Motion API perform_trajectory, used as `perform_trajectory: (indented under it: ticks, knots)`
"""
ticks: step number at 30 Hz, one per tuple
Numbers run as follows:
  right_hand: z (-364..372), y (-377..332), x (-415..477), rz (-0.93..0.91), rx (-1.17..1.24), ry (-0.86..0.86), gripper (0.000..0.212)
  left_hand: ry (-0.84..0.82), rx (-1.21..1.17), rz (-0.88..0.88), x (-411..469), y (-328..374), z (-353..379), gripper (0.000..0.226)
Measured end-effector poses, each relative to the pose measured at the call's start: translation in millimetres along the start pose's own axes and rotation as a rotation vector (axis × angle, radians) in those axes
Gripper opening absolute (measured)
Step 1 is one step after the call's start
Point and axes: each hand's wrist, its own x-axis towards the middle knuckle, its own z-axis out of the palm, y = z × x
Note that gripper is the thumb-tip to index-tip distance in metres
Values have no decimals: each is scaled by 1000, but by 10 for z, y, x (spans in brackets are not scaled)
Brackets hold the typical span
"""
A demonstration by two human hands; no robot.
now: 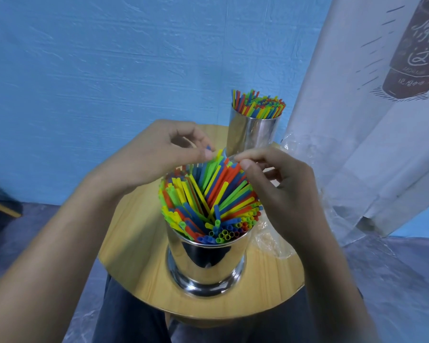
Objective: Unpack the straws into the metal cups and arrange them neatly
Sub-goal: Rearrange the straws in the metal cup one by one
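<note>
Straws [208, 194] pinched at their upper tips in curled left hand [159, 152] and right hand [278, 184], leaning fanned in near metal cup [206, 258] on round table [134, 243]; judged light, slick, easily kinked, best gathered gently near tops; far metal cup [250, 132] already full.

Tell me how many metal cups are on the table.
2. The near cup, full of straws, stands toward the front of the table, the left hand and right hand pinching straw tips above it. The far cup stands at the back edge. None looks hidden.
</note>
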Motion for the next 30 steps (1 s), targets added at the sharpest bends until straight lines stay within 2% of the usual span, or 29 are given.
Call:
perform_trajectory:
  ticks: [5, 10, 16, 23, 30]
  knots:
    - [3, 37, 9, -4, -25, -54, 15, 127, -216, 144, 13, 53, -3, 11]
    - [-2, 35, 27, 11, -7, -83, 10, 413, -395, 239, 31, 100, -11, 17]
    - [6, 39, 29, 41, 18, -76, 14, 622, -598, 213, -5, 92, -61, 11]
    - [4, 31, 27, 28, -8, -66, 19, 682, -740, 133, -16, 34, -34, 6]
    - [-30, -11, 23, 28, 163, 10, 12, 703, -811, 13, -67, -95, 64, 6]
